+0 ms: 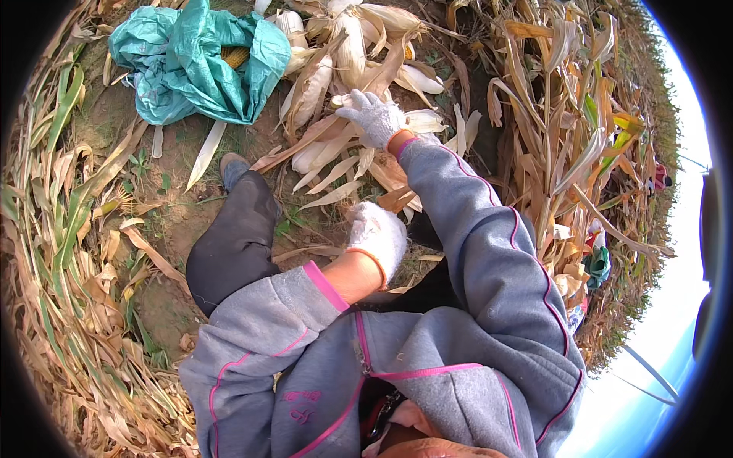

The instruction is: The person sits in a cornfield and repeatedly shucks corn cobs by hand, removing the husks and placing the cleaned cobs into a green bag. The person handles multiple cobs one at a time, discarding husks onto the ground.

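Note:
My left hand (376,240), in a white knit glove with an orange cuff, is curled in front of my body, above the ground between my legs. Brownish strands show beside its fingers; whether it grips anything is hidden. Farther forward, my right hand (375,120), gloved alike, has its fingers spread over a heap of maize ears at the pale end of one piece. Pale husks wrap several ears, such as the maize ear (349,51) beyond that hand. Dry loose husks (338,192) lie between my two hands.
A crumpled green woven sack (197,68) with a yellow maize cob (235,56) in its opening lies at the upper left. Dry maize stalks (550,114) stand on the right; flattened stalks (74,229) line the left. A green bag (597,266) is among the right-hand stalks.

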{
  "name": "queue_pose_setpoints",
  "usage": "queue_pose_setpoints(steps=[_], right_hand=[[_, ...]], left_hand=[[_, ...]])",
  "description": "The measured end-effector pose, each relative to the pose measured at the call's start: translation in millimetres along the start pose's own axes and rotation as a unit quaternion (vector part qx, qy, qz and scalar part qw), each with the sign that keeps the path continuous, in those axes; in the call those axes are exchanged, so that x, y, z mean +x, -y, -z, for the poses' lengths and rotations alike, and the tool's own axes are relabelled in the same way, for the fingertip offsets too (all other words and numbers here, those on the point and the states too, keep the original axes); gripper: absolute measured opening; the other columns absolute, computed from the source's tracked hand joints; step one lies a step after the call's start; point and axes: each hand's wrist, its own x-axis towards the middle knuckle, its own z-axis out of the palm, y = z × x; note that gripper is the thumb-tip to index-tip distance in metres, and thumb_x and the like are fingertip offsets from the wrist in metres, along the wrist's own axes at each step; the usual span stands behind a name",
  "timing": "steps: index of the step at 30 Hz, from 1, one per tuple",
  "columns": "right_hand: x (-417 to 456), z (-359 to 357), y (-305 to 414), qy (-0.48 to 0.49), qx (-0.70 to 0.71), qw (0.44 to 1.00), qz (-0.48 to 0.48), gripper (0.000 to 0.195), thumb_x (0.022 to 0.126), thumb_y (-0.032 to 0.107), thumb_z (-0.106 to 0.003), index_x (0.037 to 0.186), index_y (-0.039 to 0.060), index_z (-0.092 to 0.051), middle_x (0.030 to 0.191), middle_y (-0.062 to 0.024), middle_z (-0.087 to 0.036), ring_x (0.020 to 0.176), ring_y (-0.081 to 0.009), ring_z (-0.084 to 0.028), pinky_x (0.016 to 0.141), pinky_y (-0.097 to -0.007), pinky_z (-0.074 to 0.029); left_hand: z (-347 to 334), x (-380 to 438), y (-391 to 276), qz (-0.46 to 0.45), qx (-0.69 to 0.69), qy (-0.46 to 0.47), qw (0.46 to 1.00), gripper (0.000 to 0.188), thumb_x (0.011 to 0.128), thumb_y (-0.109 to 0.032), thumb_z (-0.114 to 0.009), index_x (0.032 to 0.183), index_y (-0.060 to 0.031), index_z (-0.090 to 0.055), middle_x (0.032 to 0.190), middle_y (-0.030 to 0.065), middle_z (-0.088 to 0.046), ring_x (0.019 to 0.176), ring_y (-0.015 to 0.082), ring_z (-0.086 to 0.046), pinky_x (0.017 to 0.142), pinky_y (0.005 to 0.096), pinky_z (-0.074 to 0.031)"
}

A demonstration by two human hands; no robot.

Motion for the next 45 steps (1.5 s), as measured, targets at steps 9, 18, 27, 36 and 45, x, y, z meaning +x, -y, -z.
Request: queue_pose_setpoints(steps=[9, 18, 27, 36, 45], right_hand=[[-150, -83, -182, 0.457, -0.157, 0.816, -0.318, 0.029, 0.091, 0.023, -0.06, 0.115, 0.0155, -0.073, 0.121, -0.0051, -0.07, 0.112, -0.0289, -0.066, 0.091, -0.0444, -0.053], [-12, 59, -52, 0.395, -0.054, 0.906, -0.143, 0.033, 0.089, 0.029, -0.063, 0.119, 0.0178, -0.071, 0.121, -0.0106, -0.068, 0.109, -0.0312, -0.067, 0.088, -0.0448, -0.054], [47, -23, 65, 0.044, 0.024, 0.991, 0.126, 0.034, 0.087, 0.021, -0.062, 0.121, 0.0259, -0.064, 0.113, -0.0078, -0.064, 0.098, -0.03, -0.067, 0.077, -0.0446, -0.055], [-78, -56, -57, 0.375, -0.029, 0.927, -0.017, 0.025, 0.093, 0.019, -0.052, 0.109, 0.0203, -0.07, 0.1, -0.0109, -0.071, 0.095, -0.033, -0.07, 0.075, -0.0456, -0.057], [-140, -27, -162, 0.542, -0.068, 0.803, -0.239, 0.043, 0.093, 0.04, -0.056, 0.129, 0.0177, -0.065, 0.131, -0.0109, -0.063, 0.119, -0.0293, -0.061, 0.101, -0.0415, -0.047]], left_hand=[[-15, 2, -7, -0.006, -0.004, -0.092, 0.996, 0.018, 0.085, -0.018, -0.06, 0.094, -0.0113, -0.074, 0.088, 0.0076, -0.072, 0.082, 0.0255, -0.07, 0.069, 0.0468, -0.048], [-21, -5, -6, 0.015, 0.047, -0.191, 0.98, 0.012, 0.079, -0.015, -0.061, 0.081, -0.01, -0.072, 0.073, 0.0078, -0.068, 0.069, 0.0235, -0.069, 0.06, 0.0395, -0.047], [-13, -3, -8, -0.001, 0.043, -0.12, 0.992, 0.008, 0.076, -0.017, -0.066, 0.076, -0.0173, -0.074, 0.069, 0.0016, -0.068, 0.064, 0.0198, -0.068, 0.051, 0.0385, -0.042], [-9, -14, -7, 0.034, 0.036, -0.144, 0.988, 0.012, 0.08, -0.018, -0.063, 0.085, -0.0142, -0.074, 0.076, 0.005, -0.069, 0.07, 0.0227, -0.067, 0.057, 0.0418, -0.043], [-6, -10, -13, 0.032, 0.002, -0.151, 0.988, 0.016, 0.083, -0.017, -0.06, 0.091, -0.0109, -0.072, 0.082, 0.0083, -0.07, 0.079, 0.0253, -0.067, 0.071, 0.0433, -0.045]])
